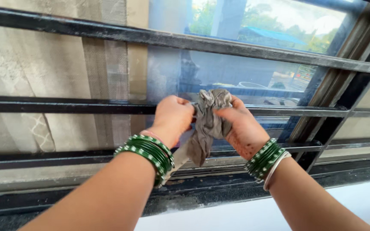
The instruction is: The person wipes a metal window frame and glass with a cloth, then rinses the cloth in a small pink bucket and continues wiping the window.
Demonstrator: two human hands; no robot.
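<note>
This looks like a home, seen from inside at a window. Dark horizontal metal grille bars (pixel 253 48) run across the whole opening from nine to three o'clock, the kind of guard fitted to a house window. Behind them, at about one o'clock, a glass pane (pixel 236 72) gives onto trees, a blue roof and neighbouring buildings, so the room sits among other dwellings and seems to be above ground level. At ten o'clock a pale patterned curtain (pixel 35 72) hangs behind the bars. A dusty dark window sill (pixel 219 194) runs along the bottom, above a white ledge (pixel 356 201) at five o'clock.
</note>
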